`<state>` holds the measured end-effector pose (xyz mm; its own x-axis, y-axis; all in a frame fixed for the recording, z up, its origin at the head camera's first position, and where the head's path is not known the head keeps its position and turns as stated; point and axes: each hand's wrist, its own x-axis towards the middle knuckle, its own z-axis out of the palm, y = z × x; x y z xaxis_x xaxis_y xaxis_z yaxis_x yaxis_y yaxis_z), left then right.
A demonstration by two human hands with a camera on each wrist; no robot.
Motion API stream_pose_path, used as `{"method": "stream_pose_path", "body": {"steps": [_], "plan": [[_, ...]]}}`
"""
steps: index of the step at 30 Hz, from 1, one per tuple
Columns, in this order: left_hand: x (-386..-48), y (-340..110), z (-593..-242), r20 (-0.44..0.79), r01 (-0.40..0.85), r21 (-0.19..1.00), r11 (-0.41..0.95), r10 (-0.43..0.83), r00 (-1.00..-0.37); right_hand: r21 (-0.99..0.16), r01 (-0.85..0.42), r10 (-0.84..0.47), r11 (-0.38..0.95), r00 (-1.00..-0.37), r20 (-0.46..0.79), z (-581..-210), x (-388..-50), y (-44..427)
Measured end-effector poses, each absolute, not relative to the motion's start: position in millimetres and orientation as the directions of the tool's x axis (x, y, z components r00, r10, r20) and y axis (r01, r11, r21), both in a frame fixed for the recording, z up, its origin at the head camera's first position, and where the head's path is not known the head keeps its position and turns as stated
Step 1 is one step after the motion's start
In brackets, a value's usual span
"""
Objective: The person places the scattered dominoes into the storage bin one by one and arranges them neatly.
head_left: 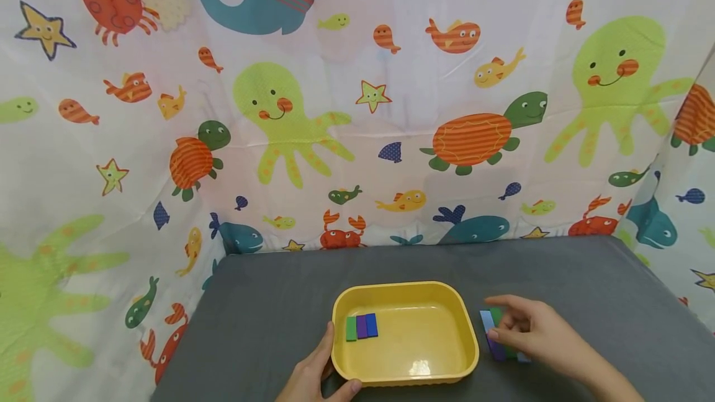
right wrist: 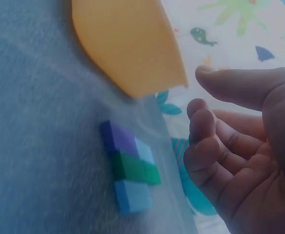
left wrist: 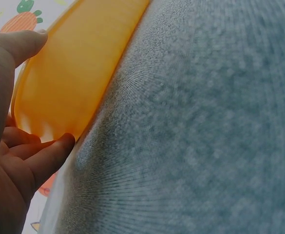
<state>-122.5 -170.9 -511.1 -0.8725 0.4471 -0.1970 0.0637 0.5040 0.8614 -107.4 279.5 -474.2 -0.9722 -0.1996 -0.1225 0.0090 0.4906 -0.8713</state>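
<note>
A yellow tray (head_left: 419, 346) sits on the grey cloth. Against its left part lie a green block (head_left: 350, 329), a purple block (head_left: 362, 327) and a blue block (head_left: 372, 325), side by side. My left hand (head_left: 318, 368) holds the tray's front left corner, thumb and fingers spread around its outer wall. Over a cluster of blocks to the right of the tray hovers my right hand (head_left: 530, 330), fingers loosely bent, nothing between them. The right wrist view shows that cluster: a purple block (right wrist: 120, 138), green blocks (right wrist: 128, 167) and light blue blocks (right wrist: 133, 197). In the head view the hand partly hides them.
Grey cloth (head_left: 268, 309) covers the table. Behind and at both sides hangs a white curtain (head_left: 346, 191) printed with sea animals, meeting the table at its back edge.
</note>
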Motion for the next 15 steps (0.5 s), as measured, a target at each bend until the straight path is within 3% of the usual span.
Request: {"method": "stream_pose_path", "body": {"steps": [15], "plan": [[-119.4,-169.4,-509.9,-0.209,0.053,0.852,0.52,0.431,-0.878,-0.836,0.123,-0.131,0.535,-0.965,-0.226,-488.8,-94.8,311.1]]}}
